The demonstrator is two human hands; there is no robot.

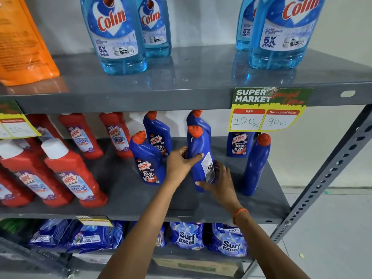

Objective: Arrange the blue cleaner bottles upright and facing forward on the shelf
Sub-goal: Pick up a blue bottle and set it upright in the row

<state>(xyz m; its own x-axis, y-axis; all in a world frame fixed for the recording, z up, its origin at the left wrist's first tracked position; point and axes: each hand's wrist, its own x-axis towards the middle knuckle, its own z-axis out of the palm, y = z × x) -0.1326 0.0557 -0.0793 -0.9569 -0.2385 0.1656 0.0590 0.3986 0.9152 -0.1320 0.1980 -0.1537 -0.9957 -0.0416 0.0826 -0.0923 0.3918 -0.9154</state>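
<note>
Several dark blue cleaner bottles with orange caps stand on the middle grey shelf [128,198]. Both my hands grip one blue bottle [198,146] at the shelf's middle; it stands upright with its back label turned toward me and to the right. My left hand [179,165] holds its left side, my right hand [218,183] its lower right. A blue bottle [148,164] to the left shows its front label, as do two at the back [159,135] [239,143]. Another behind the held one [198,119] is mostly hidden. The rightmost bottle [256,168] shows a plain side.
Red cleaner bottles [74,176] fill the shelf's left half. Light blue glass-cleaner bottles [118,35] and an orange pouch [22,41] stand on the upper shelf. A price tag [265,115] hangs from its edge. Detergent bags [187,236] lie below. A perforated upright [326,172] bounds the right.
</note>
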